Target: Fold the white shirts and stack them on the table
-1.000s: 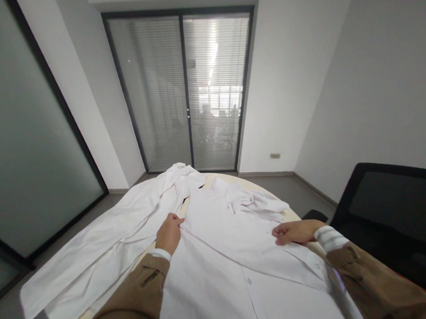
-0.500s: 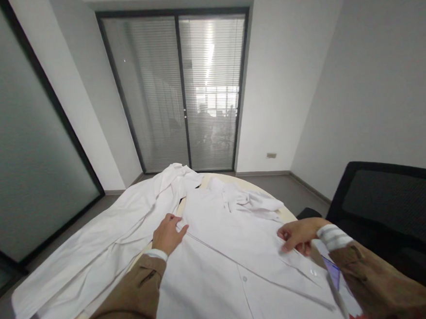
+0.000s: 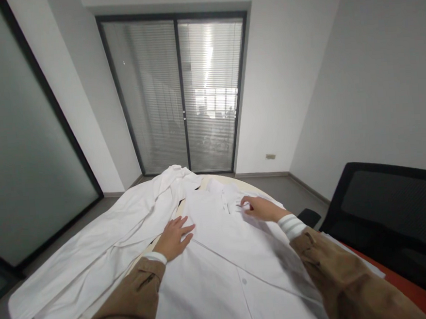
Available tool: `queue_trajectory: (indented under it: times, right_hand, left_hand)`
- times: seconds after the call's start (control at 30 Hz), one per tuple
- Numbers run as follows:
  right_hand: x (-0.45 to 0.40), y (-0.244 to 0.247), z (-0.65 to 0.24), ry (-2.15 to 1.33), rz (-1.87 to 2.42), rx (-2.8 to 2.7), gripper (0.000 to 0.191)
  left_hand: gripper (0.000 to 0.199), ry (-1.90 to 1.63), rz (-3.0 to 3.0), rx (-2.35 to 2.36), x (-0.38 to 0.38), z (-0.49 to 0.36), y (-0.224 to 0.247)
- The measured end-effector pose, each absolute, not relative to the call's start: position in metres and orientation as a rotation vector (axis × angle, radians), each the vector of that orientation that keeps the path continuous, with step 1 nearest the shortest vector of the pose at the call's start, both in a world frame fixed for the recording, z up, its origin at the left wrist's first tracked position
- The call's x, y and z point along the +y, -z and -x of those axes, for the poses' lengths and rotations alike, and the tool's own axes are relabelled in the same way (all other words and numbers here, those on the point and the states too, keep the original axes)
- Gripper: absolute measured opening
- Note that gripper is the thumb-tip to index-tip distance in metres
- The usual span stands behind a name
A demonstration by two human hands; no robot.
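A white buttoned shirt lies spread over the table, partly folded, with a diagonal fold edge crossing it and one button showing below. My left hand rests flat on its left edge, fingers stretched and spread. Over the upper right part of the shirt, my right hand has thumb and fingers pinched together at the rumpled cloth near the collar end. The cloth right under that forearm is partly hidden. Beside my left hand lies a second white garment, long and loosely creased.
The pale round tabletop shows along the far edge and between the garments. A black mesh chair stands at the right, near a red surface. Glass panels with blinds face me beyond the table.
My right hand has moved from the shirt's right edge up and left to the rumpled cloth near the collar end. The left hand has loosened from its edge and spread flat.
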State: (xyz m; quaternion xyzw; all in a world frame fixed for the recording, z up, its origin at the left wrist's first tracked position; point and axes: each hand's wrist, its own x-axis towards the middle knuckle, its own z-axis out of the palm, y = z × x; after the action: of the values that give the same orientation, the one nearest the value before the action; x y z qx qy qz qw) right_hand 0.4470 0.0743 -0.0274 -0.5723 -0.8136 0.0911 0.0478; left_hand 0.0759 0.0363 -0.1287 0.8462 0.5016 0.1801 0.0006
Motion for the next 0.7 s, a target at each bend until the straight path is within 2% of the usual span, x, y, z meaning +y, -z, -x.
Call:
queue_trajectory:
  times: [0.1,0.17,0.33,0.47,0.6,0.7]
  right_hand:
    - [0.086,0.035,-0.421,-0.15,1.803,-2.559,0.05]
    - [0.092,0.044,-0.409,-0.155,1.872,-2.557,0.048]
    - [0.106,0.056,-0.407,-0.169,2.012,-2.355,0.029]
    - [0.114,0.042,-0.428,-0.153,2.104,-2.055,0.038]
    - [0.114,0.016,-0.449,-0.181,1.823,-1.338,0.047]
    - [0.103,-0.007,-0.451,-0.085,1.568,-1.05,0.043]
  left_hand:
    - [0.039,-0.547,-2.648,1.606,0.035,-0.076,0.127]
    - [0.042,-0.525,-2.639,1.638,0.035,-0.076,0.127]
    - [0.044,-0.505,-2.623,1.672,0.035,-0.075,0.131]
    - [0.044,-0.516,-2.643,1.672,0.036,-0.074,0.133]
    - [0.045,-0.507,-2.652,1.663,0.037,-0.073,0.134]
    - [0.045,-0.505,-2.652,1.666,0.037,-0.074,0.134]
